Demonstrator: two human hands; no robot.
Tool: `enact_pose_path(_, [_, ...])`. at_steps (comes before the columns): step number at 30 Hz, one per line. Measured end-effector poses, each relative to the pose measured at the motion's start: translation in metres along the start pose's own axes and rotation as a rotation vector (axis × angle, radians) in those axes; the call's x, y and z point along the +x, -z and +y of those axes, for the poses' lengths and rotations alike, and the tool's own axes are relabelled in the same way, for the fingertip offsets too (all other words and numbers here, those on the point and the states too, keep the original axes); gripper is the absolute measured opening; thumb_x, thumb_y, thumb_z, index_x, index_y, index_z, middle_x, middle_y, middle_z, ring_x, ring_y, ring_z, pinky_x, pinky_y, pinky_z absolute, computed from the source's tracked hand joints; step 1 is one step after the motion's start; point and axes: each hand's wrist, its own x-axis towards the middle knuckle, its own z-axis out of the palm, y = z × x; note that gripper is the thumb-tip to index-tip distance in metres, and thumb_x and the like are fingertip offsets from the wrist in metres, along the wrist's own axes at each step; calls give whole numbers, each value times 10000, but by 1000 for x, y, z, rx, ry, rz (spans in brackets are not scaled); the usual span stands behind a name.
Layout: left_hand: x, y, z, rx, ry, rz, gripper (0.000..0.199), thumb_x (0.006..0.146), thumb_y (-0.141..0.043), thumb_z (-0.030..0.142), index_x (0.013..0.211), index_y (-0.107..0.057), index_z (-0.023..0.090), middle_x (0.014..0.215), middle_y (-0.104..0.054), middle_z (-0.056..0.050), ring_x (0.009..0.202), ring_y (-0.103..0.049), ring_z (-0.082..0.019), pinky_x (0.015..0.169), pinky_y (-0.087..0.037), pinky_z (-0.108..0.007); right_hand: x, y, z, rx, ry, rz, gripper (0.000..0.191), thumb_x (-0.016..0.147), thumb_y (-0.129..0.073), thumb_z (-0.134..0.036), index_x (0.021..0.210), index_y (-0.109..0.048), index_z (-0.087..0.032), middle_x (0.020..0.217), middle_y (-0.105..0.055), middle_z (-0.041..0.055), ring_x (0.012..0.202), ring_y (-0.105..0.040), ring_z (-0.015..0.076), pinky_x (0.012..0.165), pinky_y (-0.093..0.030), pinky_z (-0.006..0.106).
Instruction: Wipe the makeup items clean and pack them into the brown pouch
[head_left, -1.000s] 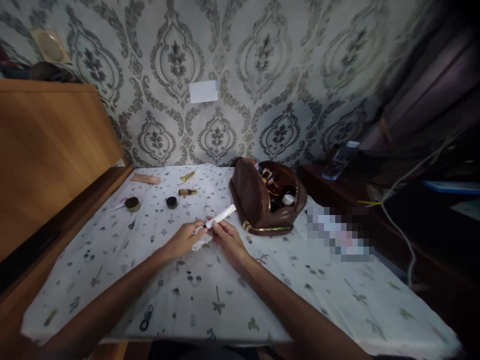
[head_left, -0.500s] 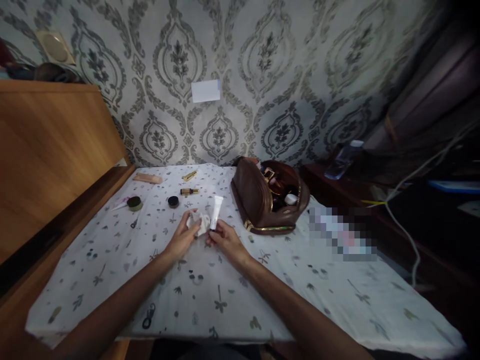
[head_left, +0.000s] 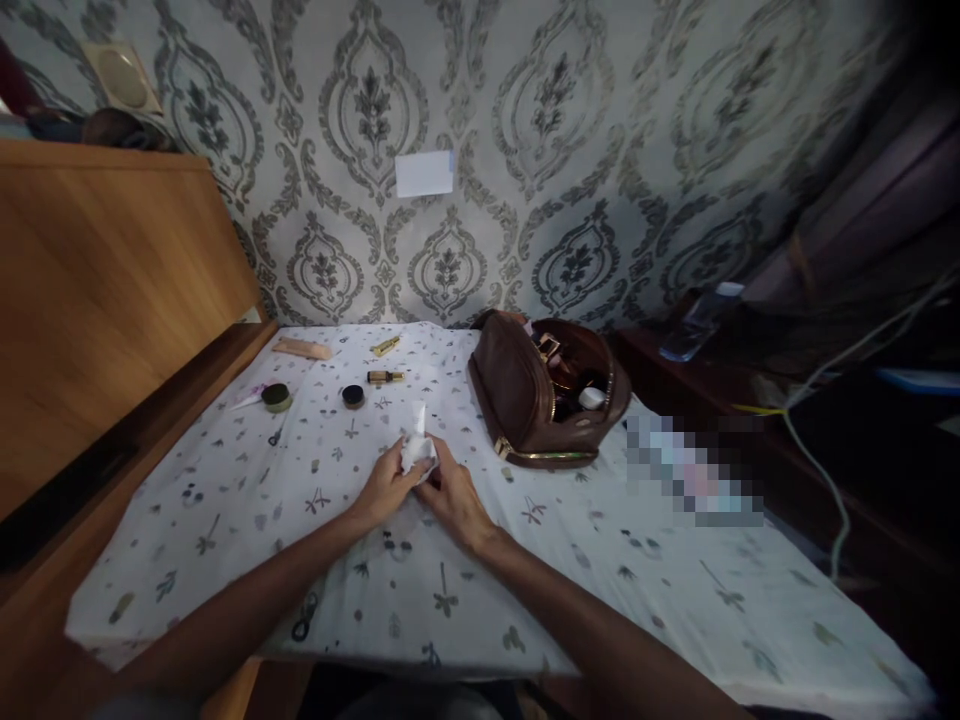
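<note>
A small white tube point(head_left: 419, 418) stands upright between my hands, its lower part covered by a crumpled white tissue point(head_left: 418, 452). My left hand point(head_left: 386, 488) is closed on the tissue, pressing it against the tube. From the right, my right hand point(head_left: 455, 497) is closed round the tube's lower end, which its fingers and the tissue hide. Both hands touch each other above the patterned cloth point(head_left: 345, 590). Beyond them lie a dark round jar point(head_left: 352, 397) and a small black-and-gold tube point(head_left: 385, 377).
An open brown bag point(head_left: 517, 395) holding cosmetics stands right of my hands. Further left are a green-lidded jar point(head_left: 277, 397), a beige tube point(head_left: 301, 348) and a gold item point(head_left: 387, 346). A clear bottle point(head_left: 701, 320) lies at the right, near a white cable point(head_left: 814, 465).
My left hand has moved right to meet my right hand, and the tissue now wraps the lower part of the tube. The camera view has shifted slightly.
</note>
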Motion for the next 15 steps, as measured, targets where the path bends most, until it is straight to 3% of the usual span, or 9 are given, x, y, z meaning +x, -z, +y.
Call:
enact_pose_path(6, [4, 9, 4, -51, 75, 169, 338, 734, -712, 487, 830, -679, 164, 796, -682, -22, 797, -616, -198, 737, -487, -283, -1, -2, -4, -14, 51, -103, 570, 827, -601, -209, 1376, -447, -226, 685, -533, -62, 620, -501, 135, 613, -407, 254])
enact_pose_path(12, [17, 23, 4, -278, 195, 478, 451, 651, -793, 539, 839, -668, 149, 725, -645, -9, 690, -593, -156, 637, -457, -249, -9, -6, -1, -15, 29, -219, 734, 838, -575, -168, 1493, -253, -251, 698, -532, -71, 625, -506, 134, 630, -400, 261])
enact_pose_path(15, [22, 30, 6, -343, 169, 505, 431, 611, -823, 518, 739, -633, 153, 649, -593, 19, 624, -549, -125, 579, -420, -223, -10, -9, -2, 86, 0, -254, 575, 854, -564, -185, 1382, -346, -252, 673, -545, -80, 613, -526, 131, 617, -404, 253])
